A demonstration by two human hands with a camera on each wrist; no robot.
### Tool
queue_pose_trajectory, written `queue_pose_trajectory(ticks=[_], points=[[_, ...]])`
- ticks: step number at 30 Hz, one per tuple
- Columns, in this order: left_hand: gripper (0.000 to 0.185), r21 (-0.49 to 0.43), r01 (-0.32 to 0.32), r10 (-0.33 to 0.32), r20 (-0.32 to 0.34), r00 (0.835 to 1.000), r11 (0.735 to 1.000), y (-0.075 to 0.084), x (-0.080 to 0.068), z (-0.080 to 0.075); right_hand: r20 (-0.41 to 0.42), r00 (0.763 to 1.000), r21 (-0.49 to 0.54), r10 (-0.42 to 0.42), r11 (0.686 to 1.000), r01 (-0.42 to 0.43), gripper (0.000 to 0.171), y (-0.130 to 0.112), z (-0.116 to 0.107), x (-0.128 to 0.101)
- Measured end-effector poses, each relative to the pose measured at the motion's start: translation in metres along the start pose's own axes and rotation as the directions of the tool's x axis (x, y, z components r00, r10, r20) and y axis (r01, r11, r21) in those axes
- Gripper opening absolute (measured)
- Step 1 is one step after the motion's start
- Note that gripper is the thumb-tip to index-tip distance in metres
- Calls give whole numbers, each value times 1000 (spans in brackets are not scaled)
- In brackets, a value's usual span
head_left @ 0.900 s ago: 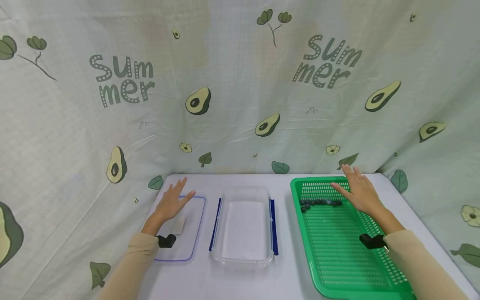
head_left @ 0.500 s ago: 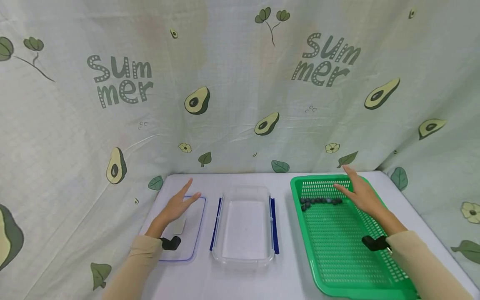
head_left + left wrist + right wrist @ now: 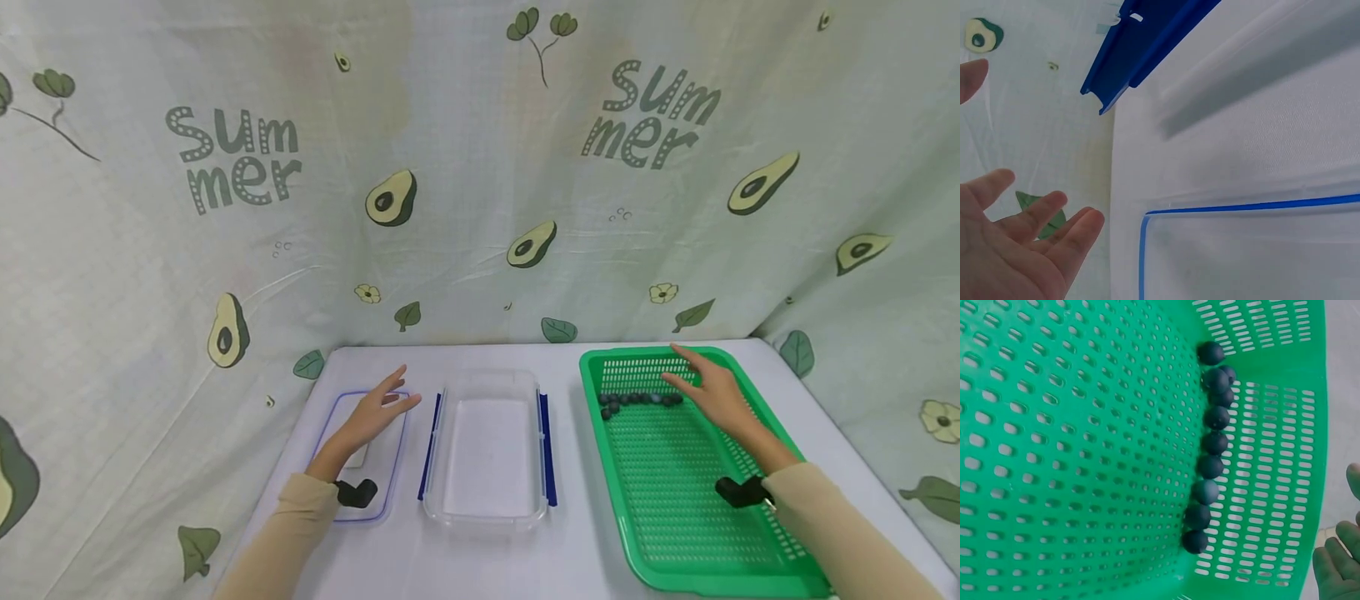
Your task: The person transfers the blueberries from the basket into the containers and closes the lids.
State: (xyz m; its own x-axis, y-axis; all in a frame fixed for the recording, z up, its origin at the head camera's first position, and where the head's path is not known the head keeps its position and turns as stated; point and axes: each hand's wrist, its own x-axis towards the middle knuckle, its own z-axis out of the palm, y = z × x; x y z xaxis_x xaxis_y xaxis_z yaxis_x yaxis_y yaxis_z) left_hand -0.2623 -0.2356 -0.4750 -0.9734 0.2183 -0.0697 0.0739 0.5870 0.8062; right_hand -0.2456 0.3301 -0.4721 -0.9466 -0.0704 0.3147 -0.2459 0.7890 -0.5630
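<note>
My left hand (image 3: 375, 412) hovers open over a clear lid with a blue rim (image 3: 341, 508), fingers pointing toward the clear container (image 3: 487, 508) in the middle; in the left wrist view the left hand (image 3: 1016, 250) holds nothing above the lid's blue rim (image 3: 1241, 206). My right hand (image 3: 708, 387) is open, fingers spread, above the far end of the green perforated basket (image 3: 675, 500), just right of a row of several dark blueberries (image 3: 637, 401). The right wrist view shows the blueberries (image 3: 1210, 450) lined along the green basket's (image 3: 1072, 456) far wall.
The clear container has blue latches (image 3: 547, 437) folded out on both long sides. A white table (image 3: 570, 567) carries everything. An avocado-print curtain (image 3: 480, 183) closes off the back and both sides.
My left hand has shifted right, toward the clear container. My right hand has moved slightly nearer and left over the basket, closer to the blueberries.
</note>
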Motion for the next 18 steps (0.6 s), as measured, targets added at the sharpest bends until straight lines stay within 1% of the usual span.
queue_pose_trajectory(ticks=[2,5,8,12,15,18], points=[[85,-21,8,-8,2,1000,1000,0,0,3,-12,1000,24,3,1000,-3,61,-1,2,0],[83,-61,2,-2,11,1000,998,0,1,8,-40,999,68,2,998,1,55,0,5,0],[83,-95,2,0,21,1000,995,0,2,12,-57,998,134,12,991,-4,51,0,9,0],[87,-117,19,-15,33,999,993,-1,2,17,-58,998,238,40,971,-25,47,-1,17,0],[88,-144,28,-21,48,999,989,-2,2,21,-39,998,313,56,949,-41,46,-3,22,-1],[86,-190,38,-27,61,998,981,-3,2,25,-16,997,372,69,926,-58,46,-4,27,-3]])
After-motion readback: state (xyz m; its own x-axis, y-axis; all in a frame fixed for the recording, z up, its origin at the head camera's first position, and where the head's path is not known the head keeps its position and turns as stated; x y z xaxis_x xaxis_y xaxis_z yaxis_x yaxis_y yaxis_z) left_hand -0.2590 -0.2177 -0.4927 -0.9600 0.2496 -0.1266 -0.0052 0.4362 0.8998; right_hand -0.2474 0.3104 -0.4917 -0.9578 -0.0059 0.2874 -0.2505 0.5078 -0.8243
